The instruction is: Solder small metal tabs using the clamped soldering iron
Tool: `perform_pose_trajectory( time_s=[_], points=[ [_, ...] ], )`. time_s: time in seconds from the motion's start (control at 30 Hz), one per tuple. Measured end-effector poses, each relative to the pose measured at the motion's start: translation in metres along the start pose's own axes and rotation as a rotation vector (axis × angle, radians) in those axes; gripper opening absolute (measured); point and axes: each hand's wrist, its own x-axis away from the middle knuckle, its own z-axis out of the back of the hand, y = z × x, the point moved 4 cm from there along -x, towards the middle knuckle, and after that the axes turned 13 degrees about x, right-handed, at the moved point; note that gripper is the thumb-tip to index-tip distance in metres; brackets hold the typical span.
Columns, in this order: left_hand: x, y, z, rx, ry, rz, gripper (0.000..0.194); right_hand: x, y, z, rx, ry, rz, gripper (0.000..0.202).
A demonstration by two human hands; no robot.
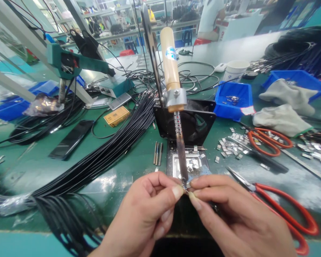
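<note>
A soldering iron point(182, 153) with a tan handle hangs clamped on a stand, its dark tip pointing down between my fingertips. My left hand point(152, 207) is closed in a pinch just left of the tip. From the right, my right hand point(230, 210) pinches at the same spot, thumb and fingers pressed together. A tiny shiny metal piece point(184, 185) shows between the two hands, right at the tip. Which hand grips it, and what else is in the fingers, I cannot make out. Behind the hands lies a metal tray point(176, 161) with small silvery pieces.
Red-handled scissors point(286, 205) lie beside my right hand, with orange-handled scissors point(264, 141) farther back. A black fan point(187, 123) stands behind the iron. Bundled black cables point(104, 153) cross the left side near a phone point(72, 139). Blue bins point(233, 101) and gloves point(280, 119) sit right.
</note>
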Motion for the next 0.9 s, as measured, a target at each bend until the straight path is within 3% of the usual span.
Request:
perform_pose_trajectory(
  time_s=[0.33, 0.53, 0.67, 0.77, 0.9],
  points=[
    [0.000, -0.002, 0.001, 0.011, 0.002, 0.009, 0.029, 0.000, 0.000, 0.001, -0.019, 0.026, 0.011, 0.012],
    [-0.001, -0.002, -0.003, 0.041, -0.036, 0.019, 0.029, 0.004, 0.000, 0.005, -0.018, 0.016, -0.060, 0.012],
    [0.001, -0.004, 0.001, 0.025, -0.031, 0.054, 0.030, 0.009, 0.013, 0.028, 0.275, 0.150, -0.147, 0.011],
    [0.003, -0.006, 0.005, 0.009, -0.032, 0.067, 0.030, 0.007, 0.027, 0.033, 0.468, 0.041, -0.186, 0.023],
    [0.009, -0.010, 0.010, -0.008, -0.056, 0.075, 0.029, 0.001, 0.030, 0.023, 0.718, -0.039, -0.044, 0.031]
  ],
)
